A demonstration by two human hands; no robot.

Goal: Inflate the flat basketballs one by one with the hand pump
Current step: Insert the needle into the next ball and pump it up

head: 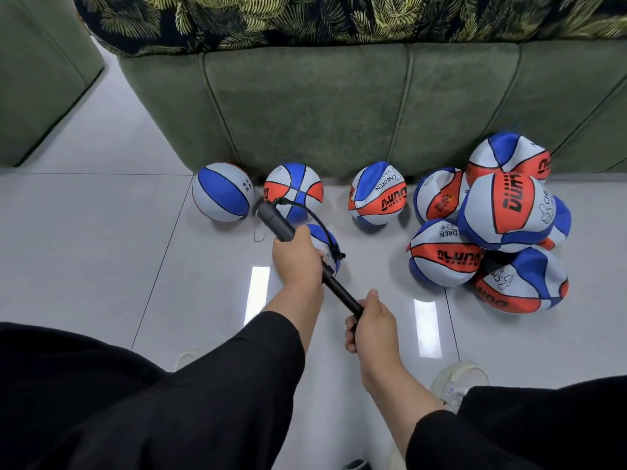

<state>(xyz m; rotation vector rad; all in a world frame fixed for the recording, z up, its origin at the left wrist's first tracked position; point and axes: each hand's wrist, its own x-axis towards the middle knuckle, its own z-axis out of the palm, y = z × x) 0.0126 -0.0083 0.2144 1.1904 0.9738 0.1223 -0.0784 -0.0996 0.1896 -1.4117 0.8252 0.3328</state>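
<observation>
1. A green padded sofa fills the upper frame.
2. A heap of dented red, white and blue basketballs lies at middle right; three rounder ones stand in a row at the sofa's foot.
3. The left hand, arm stretched forward, curls round the black hand pump's barrel at centre, over a ball joined by the hose.
4. The right hand, lower centre, grips the pump's handle end, fingers wrapped.

Bright even light; ceiling-lamp glare on floor tiles; wide-angle edge distortion.
</observation>
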